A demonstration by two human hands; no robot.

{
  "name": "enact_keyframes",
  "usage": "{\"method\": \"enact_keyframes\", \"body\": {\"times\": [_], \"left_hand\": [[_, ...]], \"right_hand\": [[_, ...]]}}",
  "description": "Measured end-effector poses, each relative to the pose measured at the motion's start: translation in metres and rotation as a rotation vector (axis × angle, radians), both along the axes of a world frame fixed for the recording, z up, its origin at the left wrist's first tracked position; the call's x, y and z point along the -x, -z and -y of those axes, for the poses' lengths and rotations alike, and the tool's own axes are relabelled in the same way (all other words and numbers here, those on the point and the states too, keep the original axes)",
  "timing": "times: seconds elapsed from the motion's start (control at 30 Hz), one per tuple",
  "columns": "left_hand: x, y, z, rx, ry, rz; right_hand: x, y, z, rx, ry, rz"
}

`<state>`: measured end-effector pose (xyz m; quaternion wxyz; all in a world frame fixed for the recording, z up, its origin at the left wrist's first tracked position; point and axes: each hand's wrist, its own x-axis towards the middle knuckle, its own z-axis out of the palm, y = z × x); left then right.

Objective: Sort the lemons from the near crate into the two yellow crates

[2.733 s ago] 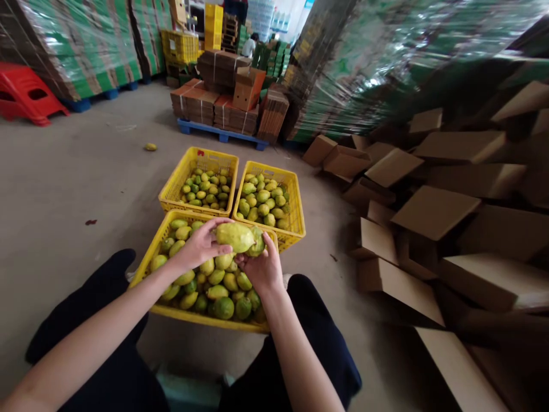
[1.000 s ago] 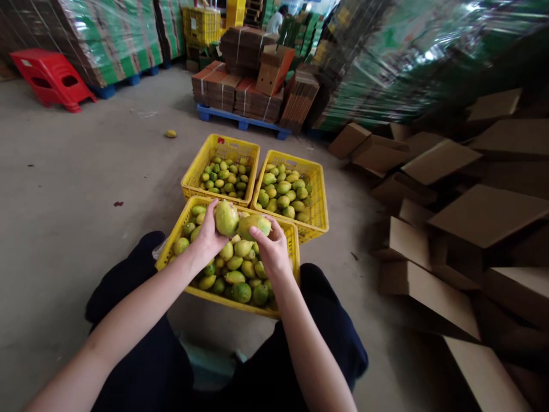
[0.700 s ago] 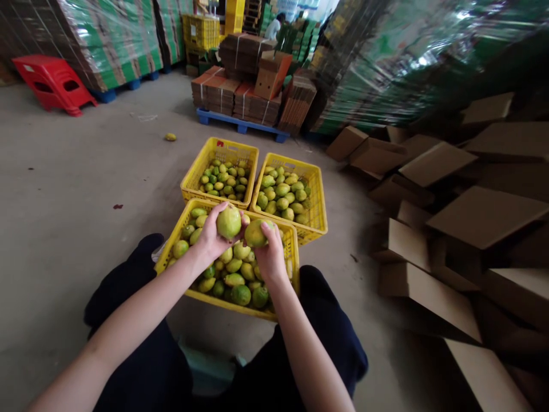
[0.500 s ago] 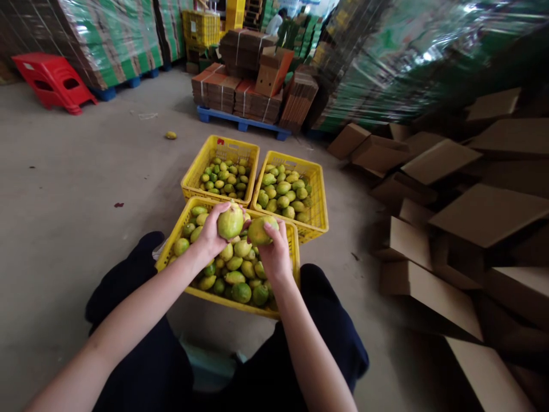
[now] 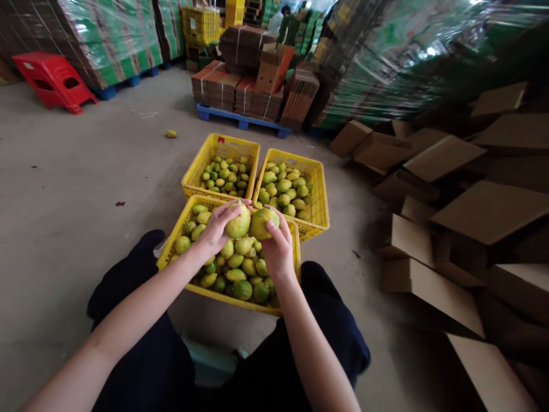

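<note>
My left hand (image 5: 218, 227) is closed around a yellow-green lemon (image 5: 238, 222). Close beside it, my right hand (image 5: 280, 247) grips a second lemon (image 5: 262, 224), its thumb lying on the near side. Both fruits are held up over the near yellow crate (image 5: 234, 298), which is full of green and yellow lemons (image 5: 235, 261). Whether the two held fruits touch, I cannot tell. Behind stand two more yellow crates: the left one (image 5: 192, 178) holds smaller lemons, the right one (image 5: 318, 220) larger ones.
A loose lemon (image 5: 170, 134) lies on the floor at the far left, short of a red stool (image 5: 54, 83). Open cardboard boxes (image 5: 433, 297) are heaped on the right. Flattened cartons stand on a blue pallet (image 5: 243, 121) at the back, near wrapped stacks (image 5: 115, 43).
My left hand has moved slightly right with its lemon, closer to the other one. The lemon in my right hand has turned and risen a little.
</note>
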<state>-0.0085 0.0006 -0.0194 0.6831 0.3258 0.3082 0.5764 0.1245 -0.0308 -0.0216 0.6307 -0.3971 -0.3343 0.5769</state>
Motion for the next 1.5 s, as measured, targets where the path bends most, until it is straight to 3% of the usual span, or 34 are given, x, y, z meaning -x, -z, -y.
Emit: {"method": "enact_keyframes", "body": {"times": [0.23,0.4,0.73,0.8,0.93,1.1,1.27,1.5], "left_hand": [[-0.002,-0.002,0.004,-0.020,-0.019,-0.107],[-0.004,-0.005,0.005,-0.010,-0.033,-0.063],[0.001,0.000,-0.003,0.329,-0.044,0.192],[0.003,0.000,-0.003,0.291,-0.009,0.208],[0.009,-0.001,-0.003,0.077,0.036,0.195],[0.016,-0.007,-0.001,-0.122,0.012,0.062],[0.015,-0.009,-0.003,-0.110,-0.035,0.093],[0.012,-0.009,-0.006,0.046,-0.039,0.152]], "right_hand": [[-0.001,0.000,0.001,-0.015,0.009,0.011],[0.000,0.001,0.001,-0.021,0.034,-0.011],[-0.002,0.005,0.000,-0.130,0.022,0.109],[-0.002,0.005,-0.001,-0.155,0.003,0.078],[-0.005,0.004,-0.004,-0.278,0.057,0.145],[-0.004,0.002,-0.001,-0.382,0.105,0.249],[0.001,0.001,0.002,-0.399,0.098,0.269],[0.002,-0.003,0.003,-0.338,0.100,0.255]]}}
